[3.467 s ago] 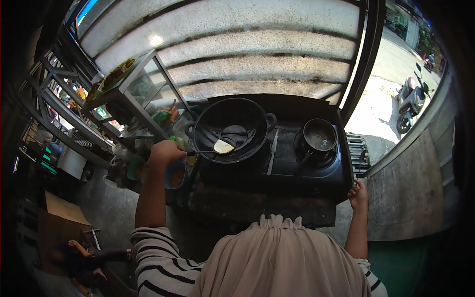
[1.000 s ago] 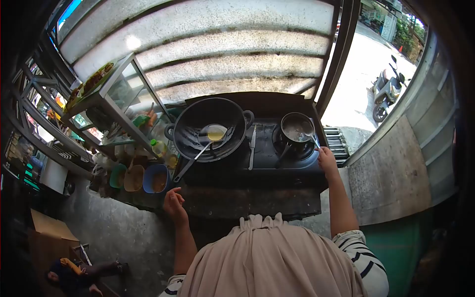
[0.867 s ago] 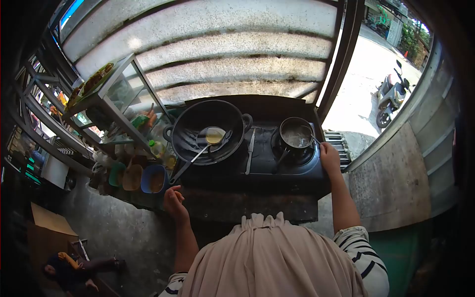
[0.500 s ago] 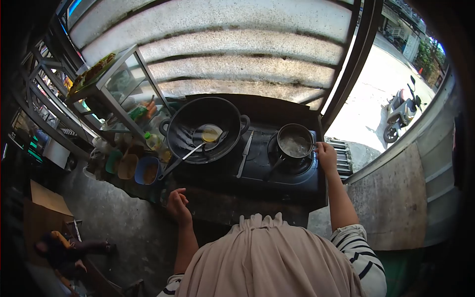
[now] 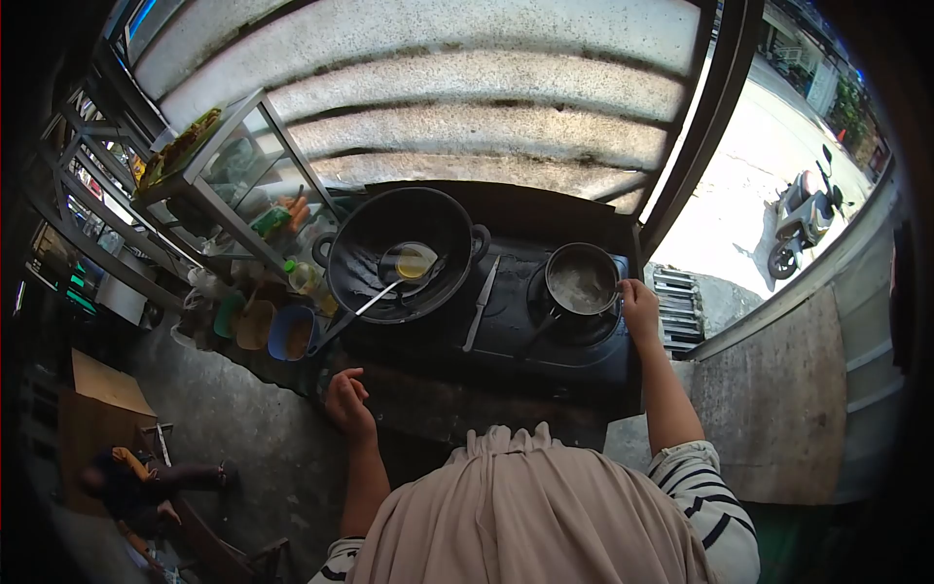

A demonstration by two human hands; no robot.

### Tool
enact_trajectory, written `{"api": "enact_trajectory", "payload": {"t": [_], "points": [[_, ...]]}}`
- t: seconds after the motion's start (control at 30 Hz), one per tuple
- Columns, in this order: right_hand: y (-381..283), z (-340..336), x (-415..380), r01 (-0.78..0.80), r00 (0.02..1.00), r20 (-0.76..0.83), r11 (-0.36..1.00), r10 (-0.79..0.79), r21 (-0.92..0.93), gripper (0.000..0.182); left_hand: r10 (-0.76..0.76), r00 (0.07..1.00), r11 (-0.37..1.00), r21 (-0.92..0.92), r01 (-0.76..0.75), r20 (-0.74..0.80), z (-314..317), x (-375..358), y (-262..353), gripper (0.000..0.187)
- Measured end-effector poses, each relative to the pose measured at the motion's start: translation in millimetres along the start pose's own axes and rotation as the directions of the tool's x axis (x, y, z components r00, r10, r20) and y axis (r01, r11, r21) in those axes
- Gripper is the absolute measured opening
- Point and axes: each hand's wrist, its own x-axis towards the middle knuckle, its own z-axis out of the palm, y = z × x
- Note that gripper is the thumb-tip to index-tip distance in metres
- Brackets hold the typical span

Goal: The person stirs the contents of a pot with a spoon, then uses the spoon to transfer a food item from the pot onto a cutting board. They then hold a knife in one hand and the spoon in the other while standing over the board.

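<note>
My right hand (image 5: 639,310) is at the stove's right edge. Its fingers are curled and closed right beside the rim of a small pot (image 5: 582,280) with cloudy liquid in it; what they grip is hidden. That pot sits on the right burner, its dark handle pointing to the front left. Near the stove's front left, my left hand (image 5: 348,401) hangs with loosely bent, parted fingers and nothing in it. Behind it a large black wok (image 5: 399,219) holds a ladle (image 5: 381,294) with yellowish liquid in its bowl. Between wok and pot lies a knife (image 5: 482,307) on the black stove (image 5: 516,336).
Plastic containers, among them a blue one (image 5: 291,333), and a bottle (image 5: 304,278) crowd the wok's left side. Behind them stands a glass display case (image 5: 233,185). Low at the left a person (image 5: 146,482) sits. Corrugated panels (image 5: 438,107) rise behind the stove.
The view has shifted slightly. Both hands keep nearly the same places, and the pot, wok, ladle and knife stay put.
</note>
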Motion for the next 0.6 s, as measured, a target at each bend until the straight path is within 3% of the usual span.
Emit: {"api": "enact_trajectory", "payload": {"t": [0.03, 0.17, 0.23, 0.3, 0.37, 0.43, 0.53, 0.57, 0.6], "points": [[-4, -2, -2, -0.141, 0.988, 0.075, 0.984, 0.133, 0.109, 0.023, -0.002, 1.000, 1.000, 0.007, 0.002, 0.012, 0, -1, 1, 0.038], [-30, -27, 4, -0.159, 0.986, 0.078, 0.975, 0.149, 0.157, 0.020, 0.020, 1.000, 1.000, 0.021, -0.019, -0.011, -3, -1, 0, 0.038], [-36, -37, 4, 0.080, 0.995, 0.054, 0.996, -0.082, 0.045, 0.019, 0.009, 0.999, 1.000, -0.014, -0.009, -0.046, -4, 0, -3, 0.038], [-46, -50, 1, 0.117, 0.991, 0.062, 0.991, -0.120, 0.059, 0.017, 0.003, 1.000, 1.000, -0.007, -0.004, -0.028, -2, -1, -4, 0.038], [-56, -60, -1, 0.256, 0.961, -0.106, 0.967, -0.255, 0.002, 0.015, 0.001, 1.000, 1.000, -0.003, -0.001, -0.019, 2, 0, -2, 0.038], [-53, -61, -7, 0.270, 0.948, -0.173, 0.963, -0.267, -0.007, 0.015, 0.011, 0.999, 1.000, 0.016, -0.011, 0.033, 5, -2, 2, 0.038], [-50, -60, -18, 0.261, 0.965, 0.055, 0.964, -0.258, -0.044, 0.015, -0.009, 0.999, 1.000, 0.003, 0.009, 0.032, 11, -3, 7, 0.039], [-51, -61, -20, 0.264, 0.964, 0.052, 0.964, -0.261, -0.046, 0.015, -0.007, 1.000, 1.000, 0.000, 0.007, 0.030, 11, -3, 6, 0.039], [-53, -60, -21, 0.270, 0.961, -0.059, 0.962, -0.271, -0.030, 0.015, -0.005, 0.999, 1.000, 0.002, 0.005, 0.035, 11, -3, 6, 0.038]]}}
